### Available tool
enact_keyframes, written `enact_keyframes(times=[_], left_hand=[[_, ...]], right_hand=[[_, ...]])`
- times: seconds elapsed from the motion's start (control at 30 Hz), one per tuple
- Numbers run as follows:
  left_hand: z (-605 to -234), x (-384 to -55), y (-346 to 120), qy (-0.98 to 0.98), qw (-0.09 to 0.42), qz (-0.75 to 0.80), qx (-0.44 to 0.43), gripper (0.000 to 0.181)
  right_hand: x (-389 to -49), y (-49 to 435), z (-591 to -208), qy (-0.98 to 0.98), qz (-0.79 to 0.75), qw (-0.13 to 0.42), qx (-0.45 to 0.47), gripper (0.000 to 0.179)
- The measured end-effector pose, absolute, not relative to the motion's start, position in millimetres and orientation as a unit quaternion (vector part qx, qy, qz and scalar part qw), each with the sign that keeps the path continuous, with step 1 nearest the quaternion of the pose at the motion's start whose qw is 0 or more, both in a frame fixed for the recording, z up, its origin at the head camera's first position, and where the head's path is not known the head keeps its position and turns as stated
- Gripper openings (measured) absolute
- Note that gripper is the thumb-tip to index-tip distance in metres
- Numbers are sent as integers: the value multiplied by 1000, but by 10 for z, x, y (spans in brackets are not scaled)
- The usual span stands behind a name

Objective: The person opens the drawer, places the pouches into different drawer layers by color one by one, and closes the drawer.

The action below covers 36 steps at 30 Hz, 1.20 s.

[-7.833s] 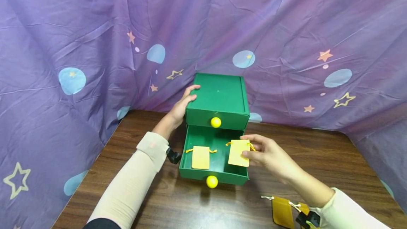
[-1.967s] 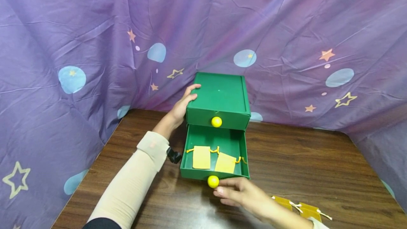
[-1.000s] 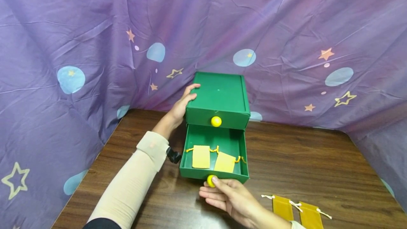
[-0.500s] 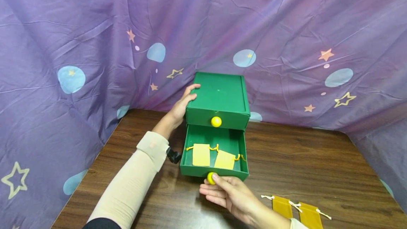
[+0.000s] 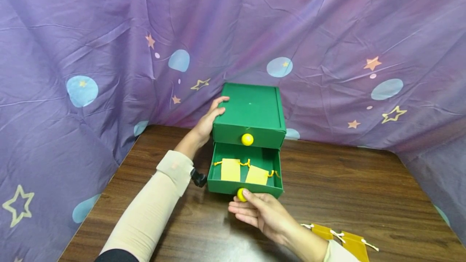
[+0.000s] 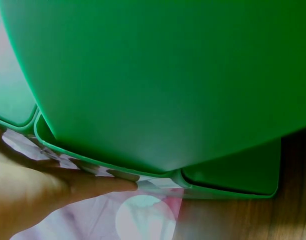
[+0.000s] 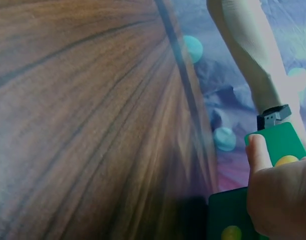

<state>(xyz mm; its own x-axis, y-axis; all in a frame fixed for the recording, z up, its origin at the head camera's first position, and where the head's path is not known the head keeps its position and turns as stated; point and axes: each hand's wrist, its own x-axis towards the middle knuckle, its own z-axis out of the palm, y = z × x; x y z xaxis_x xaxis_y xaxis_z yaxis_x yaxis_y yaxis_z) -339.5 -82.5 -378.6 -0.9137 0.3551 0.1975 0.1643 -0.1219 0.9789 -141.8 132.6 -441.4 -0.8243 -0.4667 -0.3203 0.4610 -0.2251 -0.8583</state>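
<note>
A green two-drawer box (image 5: 251, 108) stands in the middle of the table. Its lower drawer (image 5: 218, 186) is pulled out; the upper one is closed. Two flat pale-yellow drawstring pouches, a left pouch (image 5: 231, 171) and a tilted right pouch (image 5: 257, 175), lie inside the lower drawer. My right hand (image 5: 271, 215) pinches the lower drawer's yellow knob (image 5: 241, 195), thumb at its right and fingers beneath. Against the box's left side rests my left hand (image 5: 204, 123), fingertips at the top edge. The left wrist view shows its extended finger (image 6: 108, 185) along the green side.
Two mustard pouches with white cords, a nearer pouch (image 5: 354, 242) and a partly hidden one (image 5: 321, 231), lie at the front right beside my right forearm. A purple patterned curtain (image 5: 320, 35) hangs behind the wooden table (image 5: 346, 177). The upper drawer has a yellow knob (image 5: 247, 139).
My right hand put the second pale-yellow pouch into the drawer, then took the knob. In the last half second the lower drawer has slid partway inward. My left hand has stayed put.
</note>
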Motion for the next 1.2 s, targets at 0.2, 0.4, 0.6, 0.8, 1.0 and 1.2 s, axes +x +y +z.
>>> enact_keyframes(times=[0.2, 0.4, 0.6, 0.8, 1.0, 1.2], left_hand=[[-3784, -3387, -828, 658, 71, 724, 194, 53], [-3786, -3391, -835, 659, 75, 724, 191, 52], [-3785, -3391, -836, 655, 76, 727, 192, 53], [-3786, -3398, -830, 655, 73, 727, 194, 52], [-3788, -3394, -828, 657, 73, 725, 193, 52], [-3783, -3384, -831, 658, 71, 724, 193, 53]], right_hand=[[-1503, 1321, -4407, 549, -784, 289, 0, 61], [-1582, 1315, -4408, 550, -785, 284, 2, 63], [-1655, 1312, -4419, 553, -786, 278, 2, 62], [-1717, 1316, -4422, 553, -786, 276, 5, 58], [-1767, 1311, -4410, 552, -788, 273, 0, 59], [-1802, 1309, -4399, 552, -789, 271, -2, 64]])
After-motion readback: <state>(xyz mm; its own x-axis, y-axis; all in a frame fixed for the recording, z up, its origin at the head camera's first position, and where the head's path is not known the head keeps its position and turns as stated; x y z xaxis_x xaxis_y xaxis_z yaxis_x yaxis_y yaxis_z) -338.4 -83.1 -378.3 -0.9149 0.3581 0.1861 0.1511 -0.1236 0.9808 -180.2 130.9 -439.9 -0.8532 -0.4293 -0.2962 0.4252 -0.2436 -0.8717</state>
